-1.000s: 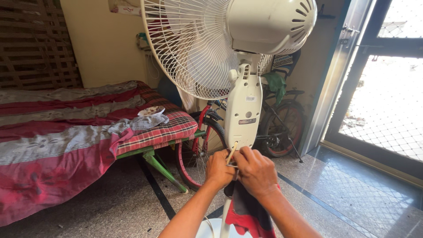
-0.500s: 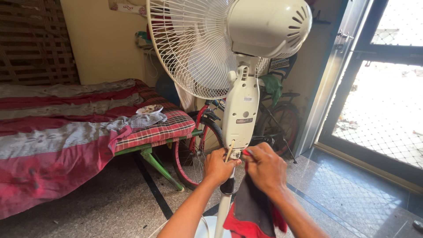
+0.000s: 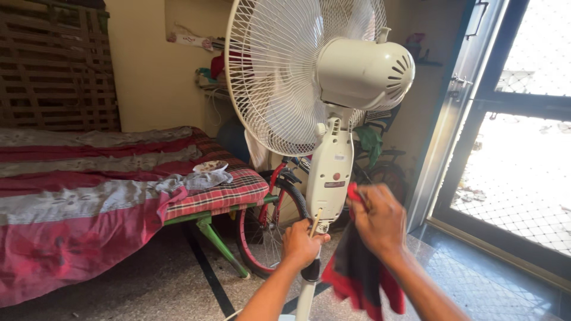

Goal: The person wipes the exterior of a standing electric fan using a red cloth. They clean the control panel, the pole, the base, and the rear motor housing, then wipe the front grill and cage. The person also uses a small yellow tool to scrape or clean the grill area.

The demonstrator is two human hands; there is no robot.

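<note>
Left hand on fan pole, right hand gripping cloth.

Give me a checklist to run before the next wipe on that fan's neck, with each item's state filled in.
1. Left hand grips the pole under the fan: ok.
2. Thin stick in left hand clear of the wipe path: not ok, it lies against the neck.
3. Right hand holds the cloth: ok.
4. Cloth touching the neck: cannot tell.
5. Fan blades stopped: cannot tell.
6. Fan base steady on the floor: cannot tell, base out of view.
</note>
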